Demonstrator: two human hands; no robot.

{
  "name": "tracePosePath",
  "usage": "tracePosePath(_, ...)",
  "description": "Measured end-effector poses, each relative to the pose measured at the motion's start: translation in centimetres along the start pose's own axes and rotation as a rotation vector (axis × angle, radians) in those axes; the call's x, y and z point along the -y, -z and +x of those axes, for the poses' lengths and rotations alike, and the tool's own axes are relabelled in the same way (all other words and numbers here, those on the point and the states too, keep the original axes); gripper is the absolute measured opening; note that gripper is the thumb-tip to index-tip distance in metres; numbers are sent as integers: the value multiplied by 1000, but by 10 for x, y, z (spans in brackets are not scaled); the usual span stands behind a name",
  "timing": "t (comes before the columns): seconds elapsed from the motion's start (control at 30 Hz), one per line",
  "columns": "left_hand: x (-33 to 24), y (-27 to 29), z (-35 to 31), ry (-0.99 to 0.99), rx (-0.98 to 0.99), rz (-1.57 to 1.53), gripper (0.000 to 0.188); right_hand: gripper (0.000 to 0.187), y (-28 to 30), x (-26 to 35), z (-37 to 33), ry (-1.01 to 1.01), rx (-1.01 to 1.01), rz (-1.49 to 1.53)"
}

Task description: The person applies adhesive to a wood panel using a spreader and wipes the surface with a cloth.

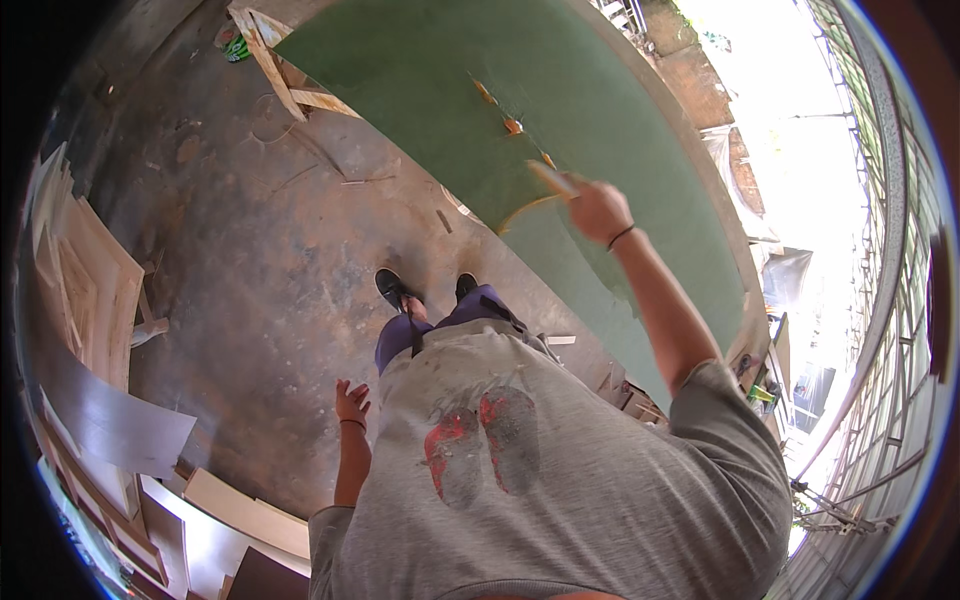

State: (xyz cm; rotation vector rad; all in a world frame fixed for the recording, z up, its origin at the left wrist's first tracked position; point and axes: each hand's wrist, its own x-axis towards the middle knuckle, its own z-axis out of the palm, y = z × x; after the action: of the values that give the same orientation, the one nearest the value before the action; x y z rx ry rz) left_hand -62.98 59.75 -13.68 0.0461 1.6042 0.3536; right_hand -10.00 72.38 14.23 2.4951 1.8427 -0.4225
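My right hand (602, 210) is closed round a flat putty knife (553, 180), held over a large green board (420, 90). The blade is blurred by motion, and its far end looks yellowish. Under and beside it a curved yellow-brown streak (522, 209) runs to the board's near edge. Farther off, an orange-brown patch (514, 127) and some smaller marks lie in a slanting line on the green surface. Low at my left side hangs my left hand (352, 402), away from the board, its fingers apart and holding nothing.
A wooden trestle (275, 70) supports the board's far left corner. Pale sheets (95, 280) lean in a stack at the left, near a shiny bent panel (130, 410). Sticks and offcuts lie on the stained floor (230, 250). At the far left is a green bag (236, 48).
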Motion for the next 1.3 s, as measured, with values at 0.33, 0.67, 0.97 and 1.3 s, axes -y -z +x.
tracePosePath(0.33,52,-33,-15,6,-16,162,71,44,-42,86,-64,401,185,-142)
tracePosePath(0.67,129,-47,-28,18,-20,242,68,38,-61,1,-80,220,243,-163)
tracePosePath(0.97,151,-77,-40,-28,-90,161,63,37,-31,-111,-101,162,8,-10)
tracePosePath(1.3,133,-110,-40,-131,-25,241,57,35,-43,-7,-178,450,333,29)
